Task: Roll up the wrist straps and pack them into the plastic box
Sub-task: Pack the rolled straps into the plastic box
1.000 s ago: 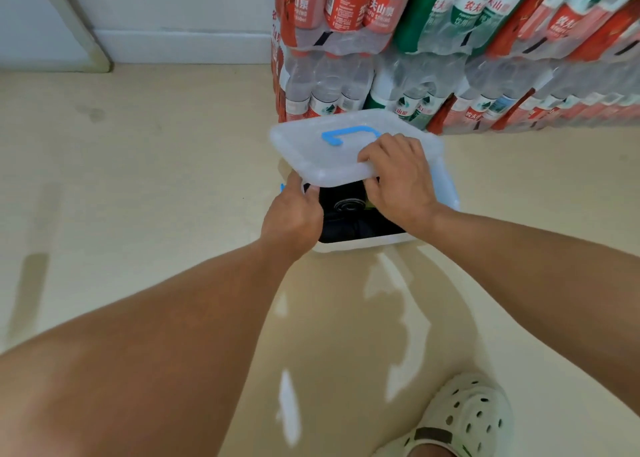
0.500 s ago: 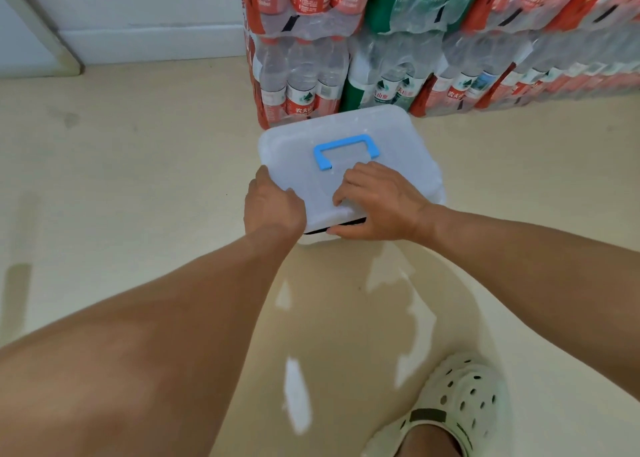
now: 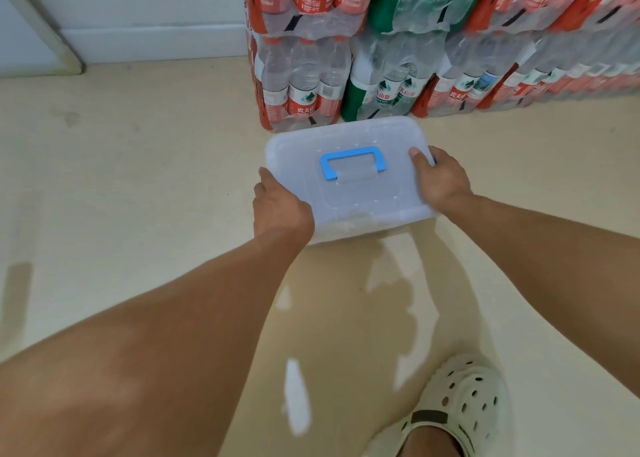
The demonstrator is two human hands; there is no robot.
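Clasping the lidded plastic box (image 3: pixel 349 183) — left hand (image 3: pixel 280 211) and right hand (image 3: pixel 440 179), each grip curled round an edge.

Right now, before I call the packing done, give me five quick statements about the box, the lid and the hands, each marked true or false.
1. The lid lies flat over the plastic box. True.
2. The right hand grips the blue handle. False: it holds the lid's right edge, and the handle is untouched.
3. The left hand is at the box's near left corner. True.
4. The box rests on a table. False: it sits on the floor, beside the bottled water packs.
5. Wrist straps lie loose on the floor. False: none can be seen there.
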